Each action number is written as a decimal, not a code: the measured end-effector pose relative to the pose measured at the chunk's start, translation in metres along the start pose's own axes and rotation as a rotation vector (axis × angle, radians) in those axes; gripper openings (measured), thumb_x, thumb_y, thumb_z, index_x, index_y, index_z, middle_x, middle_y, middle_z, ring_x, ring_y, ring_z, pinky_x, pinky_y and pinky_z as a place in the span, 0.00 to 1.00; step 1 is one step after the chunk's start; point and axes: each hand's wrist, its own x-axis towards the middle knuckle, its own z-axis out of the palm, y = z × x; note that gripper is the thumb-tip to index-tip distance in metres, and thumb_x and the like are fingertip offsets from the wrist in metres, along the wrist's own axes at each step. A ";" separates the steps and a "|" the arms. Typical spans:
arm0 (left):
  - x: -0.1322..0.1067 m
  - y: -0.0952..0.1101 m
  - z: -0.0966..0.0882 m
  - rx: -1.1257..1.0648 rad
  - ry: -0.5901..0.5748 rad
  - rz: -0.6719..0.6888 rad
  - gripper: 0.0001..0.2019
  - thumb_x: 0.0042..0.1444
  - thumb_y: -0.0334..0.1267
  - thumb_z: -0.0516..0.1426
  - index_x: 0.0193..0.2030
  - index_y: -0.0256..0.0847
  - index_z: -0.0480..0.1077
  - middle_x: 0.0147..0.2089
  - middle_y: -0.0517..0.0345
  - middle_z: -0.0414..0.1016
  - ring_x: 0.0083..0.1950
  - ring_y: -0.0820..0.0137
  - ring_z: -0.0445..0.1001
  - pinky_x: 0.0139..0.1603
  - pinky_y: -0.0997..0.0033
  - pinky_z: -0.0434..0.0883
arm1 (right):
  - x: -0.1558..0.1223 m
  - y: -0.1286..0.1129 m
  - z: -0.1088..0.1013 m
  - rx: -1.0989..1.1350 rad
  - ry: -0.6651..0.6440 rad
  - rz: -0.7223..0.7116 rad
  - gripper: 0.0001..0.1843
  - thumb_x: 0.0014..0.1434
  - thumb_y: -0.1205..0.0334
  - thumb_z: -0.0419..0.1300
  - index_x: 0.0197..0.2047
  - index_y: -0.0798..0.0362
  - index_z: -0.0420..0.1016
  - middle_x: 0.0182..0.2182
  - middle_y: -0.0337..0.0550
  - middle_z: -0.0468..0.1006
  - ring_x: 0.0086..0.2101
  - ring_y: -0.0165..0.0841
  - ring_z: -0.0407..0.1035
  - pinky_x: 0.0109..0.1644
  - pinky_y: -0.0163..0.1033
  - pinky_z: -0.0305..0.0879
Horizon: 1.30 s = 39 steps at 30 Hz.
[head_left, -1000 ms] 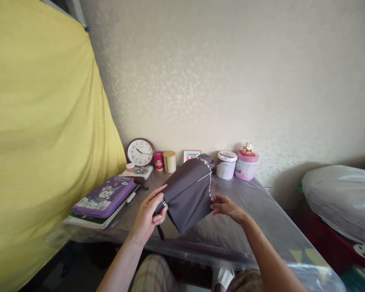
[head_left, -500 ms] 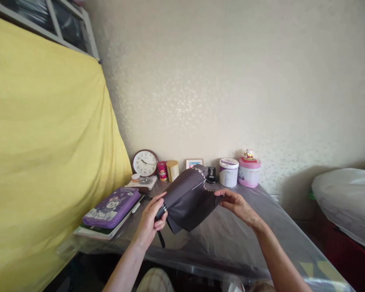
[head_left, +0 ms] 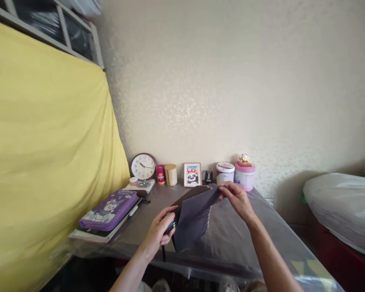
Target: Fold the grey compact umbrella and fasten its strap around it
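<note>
I hold a folded dark grey umbrella (head_left: 193,217) over a table covered in clear plastic (head_left: 231,243). My left hand (head_left: 159,233) is closed round its black handle at the lower end, with a wrist strap hanging below. My right hand (head_left: 235,196) pinches the far edge of the grey canopy cloth, which has a pale scalloped trim, and holds it stretched out towards the wall.
Along the wall stand a round clock (head_left: 143,166), a red tin (head_left: 160,174), a gold tin (head_left: 171,174), a panda picture frame (head_left: 192,174), a white tub (head_left: 225,172) and a pink tub (head_left: 245,175). A purple case (head_left: 109,205) lies on books. Yellow cloth (head_left: 42,162) hangs at left; a plastic-wrapped bundle (head_left: 343,202) lies at right.
The umbrella has come down lower and flatter. My right hand moved up and away along the canopy edge, pulling the cloth out. The picture frame behind it now shows.
</note>
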 end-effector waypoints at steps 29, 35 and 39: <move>0.035 -0.050 -0.008 0.404 -0.256 0.044 0.26 0.52 0.40 0.57 0.59 0.47 0.63 0.44 0.55 0.75 0.47 0.60 0.70 0.48 0.64 0.66 | 0.028 0.123 0.020 -0.562 -0.424 0.312 0.09 0.54 0.57 0.54 0.31 0.51 0.74 0.15 0.32 0.69 0.16 0.28 0.65 0.27 0.33 0.61; 0.039 -0.072 -0.016 0.239 -0.199 -0.152 0.21 0.55 0.42 0.54 0.55 0.41 0.67 0.17 0.67 0.61 0.18 0.79 0.55 0.20 0.80 0.55 | 0.023 0.110 0.024 -0.779 -0.388 0.113 0.10 0.57 0.60 0.52 0.36 0.52 0.73 0.35 0.44 0.76 0.32 0.33 0.71 0.38 0.37 0.65; 0.043 -0.075 -0.021 0.097 -0.144 -0.272 0.26 0.55 0.46 0.54 0.59 0.38 0.62 0.15 0.69 0.60 0.13 0.82 0.46 0.14 0.81 0.45 | 0.008 0.072 0.030 -0.643 -0.628 -0.100 0.15 0.56 0.59 0.56 0.47 0.49 0.69 0.49 0.47 0.71 0.46 0.36 0.68 0.50 0.41 0.62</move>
